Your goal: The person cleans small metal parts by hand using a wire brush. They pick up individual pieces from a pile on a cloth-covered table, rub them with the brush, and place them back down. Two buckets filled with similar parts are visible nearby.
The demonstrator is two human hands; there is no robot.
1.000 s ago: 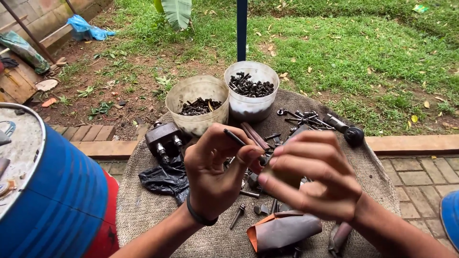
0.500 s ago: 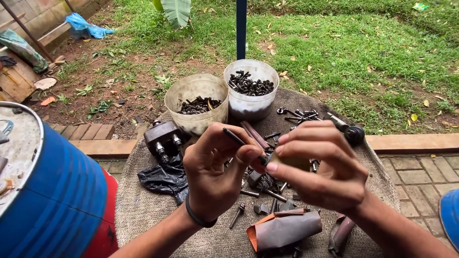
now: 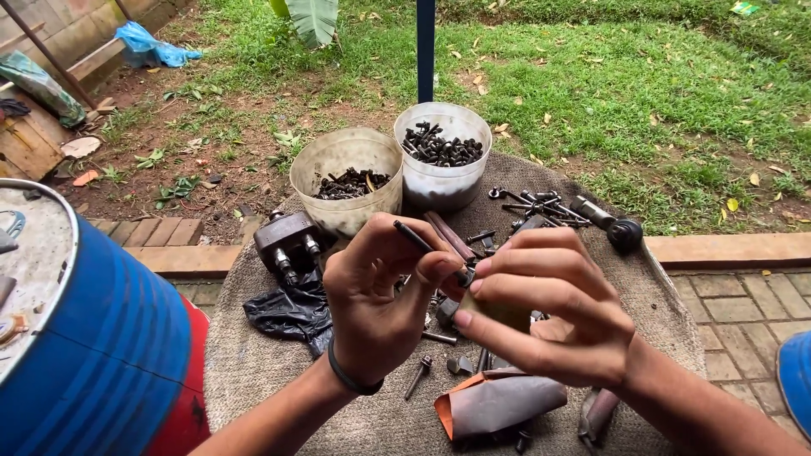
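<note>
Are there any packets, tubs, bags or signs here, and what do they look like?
No signs, labels or screens show.
Left tub: round, cloudy beige plastic, dark bolts inside, at the back of the sacking.
Right tub: round, whitish plastic, dark bolts, beside the first.
Black plastic bag: crumpled, left of the left hand.
Blue plastic bag: crumpled, far top left by the wall.
Blue drum: big, round, bottom left.
</note>
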